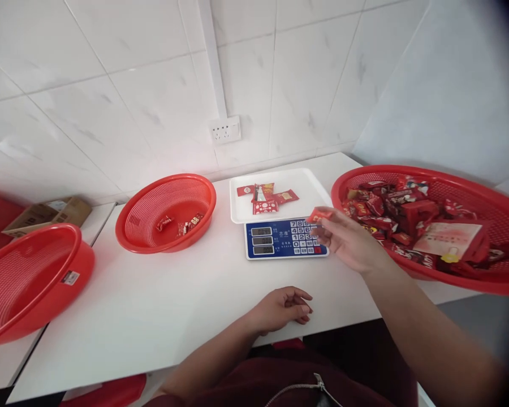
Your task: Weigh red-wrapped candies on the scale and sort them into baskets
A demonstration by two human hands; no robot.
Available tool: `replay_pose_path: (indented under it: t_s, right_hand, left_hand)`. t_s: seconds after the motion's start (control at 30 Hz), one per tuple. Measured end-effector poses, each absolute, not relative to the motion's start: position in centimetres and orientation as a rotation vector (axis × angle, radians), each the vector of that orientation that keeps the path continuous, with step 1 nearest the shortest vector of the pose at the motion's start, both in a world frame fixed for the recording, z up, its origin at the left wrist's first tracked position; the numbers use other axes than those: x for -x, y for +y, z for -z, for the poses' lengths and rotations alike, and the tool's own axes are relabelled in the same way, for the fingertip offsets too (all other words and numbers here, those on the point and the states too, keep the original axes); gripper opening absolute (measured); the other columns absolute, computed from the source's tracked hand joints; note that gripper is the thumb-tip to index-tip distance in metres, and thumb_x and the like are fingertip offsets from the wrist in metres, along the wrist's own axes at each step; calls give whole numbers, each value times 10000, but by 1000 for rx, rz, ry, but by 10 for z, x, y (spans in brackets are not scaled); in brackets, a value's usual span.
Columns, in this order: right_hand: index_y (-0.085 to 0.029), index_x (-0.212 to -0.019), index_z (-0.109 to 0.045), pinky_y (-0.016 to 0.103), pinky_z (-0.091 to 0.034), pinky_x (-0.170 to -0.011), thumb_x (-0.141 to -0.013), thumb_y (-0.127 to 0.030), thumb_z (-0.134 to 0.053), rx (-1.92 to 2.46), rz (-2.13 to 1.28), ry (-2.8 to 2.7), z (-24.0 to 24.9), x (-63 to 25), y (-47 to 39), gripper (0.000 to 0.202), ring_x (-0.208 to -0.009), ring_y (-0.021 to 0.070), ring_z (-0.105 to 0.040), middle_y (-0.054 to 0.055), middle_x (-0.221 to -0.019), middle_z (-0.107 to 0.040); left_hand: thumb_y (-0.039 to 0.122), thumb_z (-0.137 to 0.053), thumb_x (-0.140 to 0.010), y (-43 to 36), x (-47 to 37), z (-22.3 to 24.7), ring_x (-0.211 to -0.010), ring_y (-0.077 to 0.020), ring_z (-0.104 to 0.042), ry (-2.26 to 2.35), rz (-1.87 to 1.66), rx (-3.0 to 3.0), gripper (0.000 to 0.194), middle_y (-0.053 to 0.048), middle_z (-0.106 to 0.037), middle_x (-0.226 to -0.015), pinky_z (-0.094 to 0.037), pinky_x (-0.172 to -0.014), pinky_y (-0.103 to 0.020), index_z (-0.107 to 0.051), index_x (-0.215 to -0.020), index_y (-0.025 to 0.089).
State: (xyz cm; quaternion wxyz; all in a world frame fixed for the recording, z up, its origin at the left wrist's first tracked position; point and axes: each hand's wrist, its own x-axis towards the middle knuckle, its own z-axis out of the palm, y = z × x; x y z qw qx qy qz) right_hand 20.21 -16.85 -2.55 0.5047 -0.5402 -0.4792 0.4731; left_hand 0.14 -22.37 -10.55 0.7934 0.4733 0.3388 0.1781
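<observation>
My right hand (343, 237) pinches a small red packet (319, 214) above the right part of the blue keypad of a scale (283, 240). On the scale's white tray (309, 192) lie several red packets (265, 207), some overlapping. Near the table's front edge rests my left hand (283, 308), its fingers loosely curled and apart with nothing in them. To the right, a large red basket (449, 189) is filled with red snack packets (375, 203). Left of the scale, a smaller red basket (139, 212) holds a few small packets (190, 224).
At the far left stands another red basket (63, 254), with a cardboard box (74, 212) behind it. A tiled wall with a socket (225, 131) rises behind the white table (152, 305). Something red sits under the table's front edge.
</observation>
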Motion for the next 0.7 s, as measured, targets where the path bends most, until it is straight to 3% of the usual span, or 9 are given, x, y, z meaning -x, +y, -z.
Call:
replay_pose_path:
  t_s: [0.27,0.7]
  right_hand:
    - [-228,-909,-641,315,-484,-616,-784,-555,-568,1359,-1466,-1292,68,-190,-232,358,-714,176,-581,62,-864,-639]
    - [-230,-818,-631,291,-454,-636,-783,-455,-588,1390,-1423,-1477,78,-169,-243,232,-708,170,-571,14,-780,-644]
  left_hand:
    - [561,-689,-669,-225,2,98,-680,-119,-604,730,-501,-928,553,-54,-624,-857,-480,-685,-299,-585,-1015,142]
    - [466,-723,-676,-224,1,96,-600,-122,-545,897,-819,-1003,363,-14,-602,-638,-453,-638,-295,-607,-766,134]
